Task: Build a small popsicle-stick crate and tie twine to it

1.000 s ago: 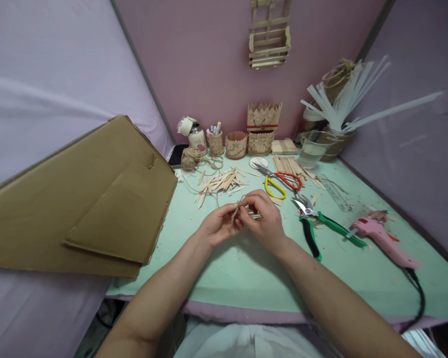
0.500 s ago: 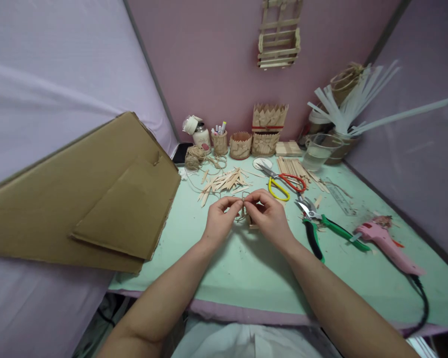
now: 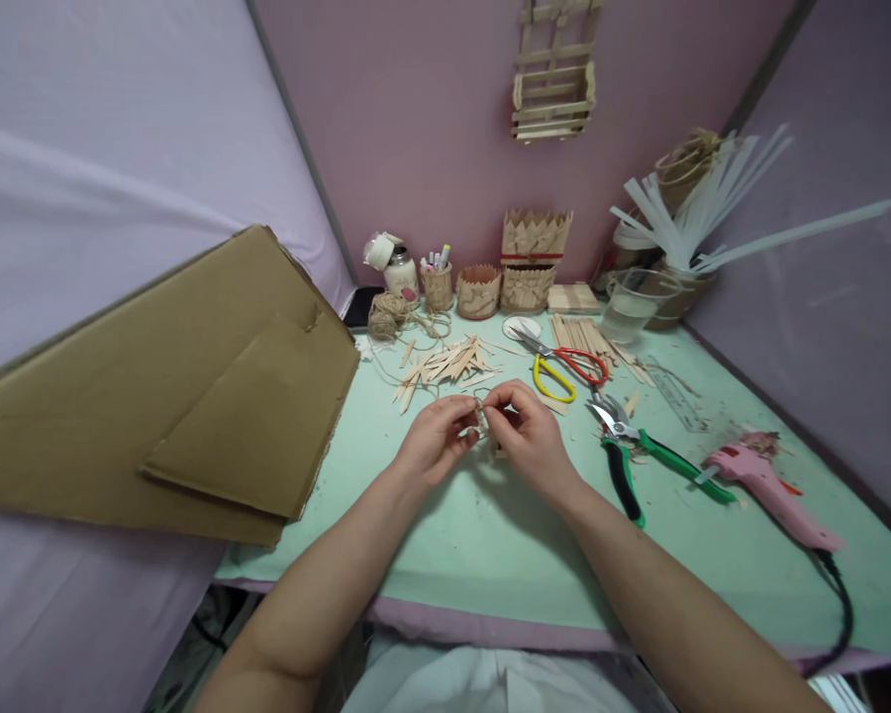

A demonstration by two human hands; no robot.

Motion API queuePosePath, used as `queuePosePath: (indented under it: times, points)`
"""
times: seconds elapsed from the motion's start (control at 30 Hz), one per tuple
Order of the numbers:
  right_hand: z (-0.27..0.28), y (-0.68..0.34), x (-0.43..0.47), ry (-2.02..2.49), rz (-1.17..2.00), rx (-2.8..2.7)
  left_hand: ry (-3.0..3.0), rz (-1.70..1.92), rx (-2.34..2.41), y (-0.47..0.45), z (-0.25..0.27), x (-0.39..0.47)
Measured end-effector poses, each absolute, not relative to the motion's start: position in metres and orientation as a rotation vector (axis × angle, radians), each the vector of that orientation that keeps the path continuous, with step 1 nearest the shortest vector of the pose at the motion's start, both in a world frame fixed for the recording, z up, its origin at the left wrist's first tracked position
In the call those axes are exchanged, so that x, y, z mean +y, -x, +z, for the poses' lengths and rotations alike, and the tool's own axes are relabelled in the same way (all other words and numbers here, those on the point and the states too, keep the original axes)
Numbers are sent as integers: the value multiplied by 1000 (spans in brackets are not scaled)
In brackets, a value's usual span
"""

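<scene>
Above the middle of the green-covered table, my left hand (image 3: 437,436) and my right hand (image 3: 529,431) meet at the fingertips. Between them is a piece of twine (image 3: 480,404), a thin loop of which shows at the fingers. Thumb and forefinger of each hand are pinched on it. A small wooden piece (image 3: 500,452) peeks out below my right hand, mostly hidden by the fingers. From the ball of twine (image 3: 387,314) at the back, a strand runs forward toward my hands. Broken craft sticks (image 3: 449,366) lie in a loose heap just beyond my left hand.
Scissors (image 3: 556,361), pruning shears (image 3: 616,424) and a pink glue gun (image 3: 776,490) lie to the right. Cardboard (image 3: 223,396) leans at the left. A plastic cup (image 3: 631,305), stick-covered containers (image 3: 527,287) and whole craft sticks (image 3: 583,335) stand or lie at the back.
My left hand has turned slightly and its fingers have opened out a little, still at the twine. My right hand has shifted slightly left. The tools stay where they were.
</scene>
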State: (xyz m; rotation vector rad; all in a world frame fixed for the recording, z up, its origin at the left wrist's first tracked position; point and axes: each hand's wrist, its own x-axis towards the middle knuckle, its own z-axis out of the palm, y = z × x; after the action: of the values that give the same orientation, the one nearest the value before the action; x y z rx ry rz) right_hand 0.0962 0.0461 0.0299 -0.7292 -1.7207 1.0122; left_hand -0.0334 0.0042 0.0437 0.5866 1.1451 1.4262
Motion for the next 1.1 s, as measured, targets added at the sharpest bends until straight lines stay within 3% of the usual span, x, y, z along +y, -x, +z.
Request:
queuePosePath:
  times: [0.3, 0.47, 0.73, 1.1]
  points:
    - [34, -99, 49, 787, 1038, -1684, -957, 1580, 1290, 31, 37, 3]
    - [38, -100, 48, 800, 1021, -1650, -950, 1487, 1221, 30, 35, 4]
    - [33, -105, 58, 948, 1095, -1483, -1368, 1408, 1597, 32, 33, 2]
    - [37, -111, 64, 951, 1210, -1428, -1143, 1296, 1410, 35, 41, 2]
